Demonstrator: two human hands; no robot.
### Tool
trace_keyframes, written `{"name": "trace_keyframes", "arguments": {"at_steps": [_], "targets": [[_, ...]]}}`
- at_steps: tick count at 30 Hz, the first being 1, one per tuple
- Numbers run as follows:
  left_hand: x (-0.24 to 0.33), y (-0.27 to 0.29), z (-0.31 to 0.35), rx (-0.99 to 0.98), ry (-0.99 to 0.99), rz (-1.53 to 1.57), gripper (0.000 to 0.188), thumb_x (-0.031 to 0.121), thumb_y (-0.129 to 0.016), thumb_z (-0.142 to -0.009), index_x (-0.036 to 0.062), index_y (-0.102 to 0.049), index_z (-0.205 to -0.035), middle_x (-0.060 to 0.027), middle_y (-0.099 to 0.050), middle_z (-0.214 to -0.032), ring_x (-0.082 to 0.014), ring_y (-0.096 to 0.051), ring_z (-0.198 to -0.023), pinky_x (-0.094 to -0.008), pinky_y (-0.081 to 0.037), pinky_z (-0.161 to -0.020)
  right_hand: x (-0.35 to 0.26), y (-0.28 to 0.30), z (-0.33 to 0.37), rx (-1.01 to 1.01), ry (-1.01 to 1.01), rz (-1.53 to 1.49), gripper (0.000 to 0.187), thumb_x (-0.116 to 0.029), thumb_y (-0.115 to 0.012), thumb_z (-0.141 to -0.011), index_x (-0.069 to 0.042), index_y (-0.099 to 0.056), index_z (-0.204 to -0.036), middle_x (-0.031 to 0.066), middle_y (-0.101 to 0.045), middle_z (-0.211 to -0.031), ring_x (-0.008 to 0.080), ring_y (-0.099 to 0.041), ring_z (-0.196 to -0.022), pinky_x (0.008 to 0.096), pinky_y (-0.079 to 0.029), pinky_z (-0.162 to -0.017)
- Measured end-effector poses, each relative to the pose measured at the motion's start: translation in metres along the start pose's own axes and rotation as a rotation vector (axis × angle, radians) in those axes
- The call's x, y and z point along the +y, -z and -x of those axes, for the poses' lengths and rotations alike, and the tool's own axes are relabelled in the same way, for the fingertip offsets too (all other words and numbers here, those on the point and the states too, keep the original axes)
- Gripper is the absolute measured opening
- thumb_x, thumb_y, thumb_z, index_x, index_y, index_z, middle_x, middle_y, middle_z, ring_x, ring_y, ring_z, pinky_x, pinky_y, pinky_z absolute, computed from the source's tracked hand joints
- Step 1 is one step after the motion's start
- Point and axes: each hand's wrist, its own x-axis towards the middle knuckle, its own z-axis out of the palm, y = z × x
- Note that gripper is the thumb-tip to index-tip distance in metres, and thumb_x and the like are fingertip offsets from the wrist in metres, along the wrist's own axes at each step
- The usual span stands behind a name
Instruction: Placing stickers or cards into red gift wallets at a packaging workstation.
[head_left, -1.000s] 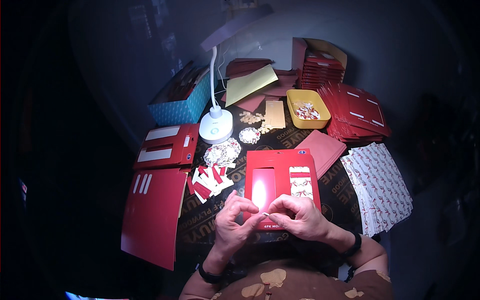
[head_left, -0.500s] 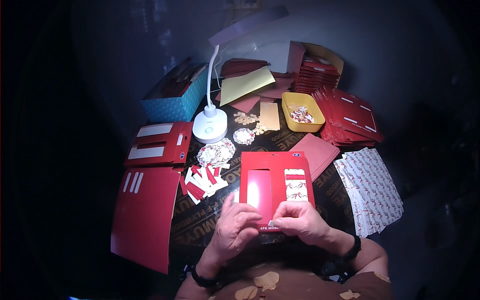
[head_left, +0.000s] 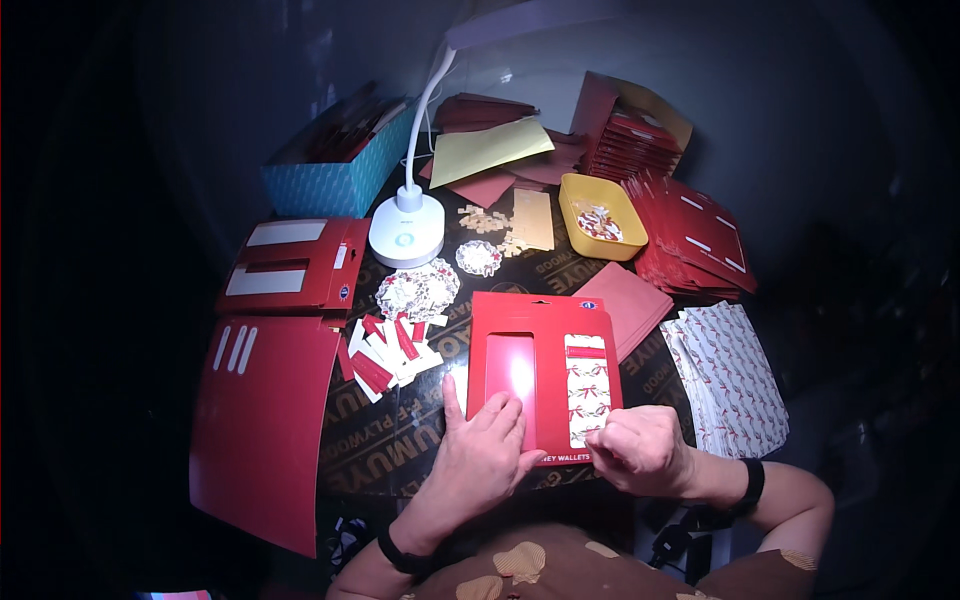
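A flat red card package (head_left: pixel 553 345) with two window openings lies in front of me. Its left window shows glossy red card (head_left: pixel 512 375); a bow-patterned white wallet with a red band (head_left: pixel 588 390) fills the right one. My left hand (head_left: pixel 478 452) rests on the lower left of the package, thumb and fingers apart. At the lower right corner my right hand (head_left: pixel 642 450) is closed, its fingertips curled in by the patterned wallet; whatever they pinch is hidden.
Left are white and red strips (head_left: pixel 390 355), round patterned pieces (head_left: pixel 420 290), red folders (head_left: pixel 265 420) and a lamp (head_left: pixel 407 230). A yellow tub (head_left: pixel 603 240), red packages (head_left: pixel 690 235) and patterned sheets (head_left: pixel 728 380) sit right. Behind stands a blue box (head_left: pixel 340 180).
My right hand has moved right to the package's lower right corner; the small pale bit in its pinch no longer shows. My left hand has flattened onto the package.
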Motion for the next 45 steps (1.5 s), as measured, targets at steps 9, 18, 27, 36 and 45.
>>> {"name": "trace_keyframes", "arguments": {"at_steps": [9, 18, 27, 36, 45], "targets": [[-0.003, -0.007, 0.005, 0.047, -0.026, -0.021, 0.052, 0.039, -0.069, -0.087, -0.0062, -0.067, -0.114, -0.0169, -0.062, -0.121, -0.0285, -0.055, -0.122, -0.0765, -0.017, -0.109, 0.039, -0.041, -0.055, -0.049, 0.218, 0.076, 0.016, -0.006, -0.068, -0.075, -0.008, -0.053, -0.071, 0.0055, -0.049, -0.063, 0.0229, -0.057, -0.053, 0.0355, -0.046, -0.048], [-0.006, -0.009, 0.005, 0.04, -0.023, 0.026, 0.052, 0.04, -0.068, -0.087, -0.0062, -0.068, -0.112, -0.0191, -0.062, -0.123, -0.029, -0.053, -0.128, -0.0771, -0.015, -0.109, 0.055, -0.067, -0.069, -0.143, 0.208, 0.185, 0.018, -0.009, -0.07, -0.077, -0.008, -0.052, -0.072, 0.0051, -0.05, -0.063, 0.0215, -0.058, -0.053, 0.0358, -0.045, -0.047], [-0.006, -0.008, 0.007, 0.016, -0.027, 0.048, 0.052, 0.041, -0.069, -0.086, -0.0068, -0.069, -0.107, -0.0187, -0.064, -0.117, -0.0296, -0.053, -0.126, -0.0776, -0.018, -0.107, 0.06, -0.074, -0.07, -0.173, 0.283, 0.186, 0.019, -0.012, -0.069, -0.077, -0.008, -0.052, -0.071, 0.0053, -0.049, -0.066, 0.0209, -0.058, -0.056, 0.0354, -0.048, -0.051], [-0.004, -0.003, 0.008, -0.047, -0.016, 0.048, 0.046, 0.039, -0.07, -0.086, -0.004, -0.07, -0.102, -0.0125, -0.063, -0.11, -0.0274, -0.055, -0.121, -0.0771, -0.018, -0.108, 0.053, -0.06, -0.082, -0.45, 0.313, 0.239, 0.009, -0.013, -0.066, -0.077, -0.009, -0.059, -0.075, 0.0061, -0.054, -0.071, 0.0223, -0.064, -0.062, 0.0357, -0.051, -0.054], [-0.003, -0.008, 0.009, 0.028, -0.005, 0.007, 0.052, 0.039, -0.069, -0.086, -0.0047, -0.067, -0.114, -0.016, -0.062, -0.123, -0.0269, -0.055, -0.121, -0.0767, -0.017, -0.109, 0.052, -0.053, -0.078, -0.396, -0.382, -0.108, 0.015, -0.017, -0.072, -0.085, -0.005, -0.07, -0.094, 0.0117, -0.07, -0.081, 0.0285, -0.07, -0.076, 0.0372, -0.055, -0.065]]}}
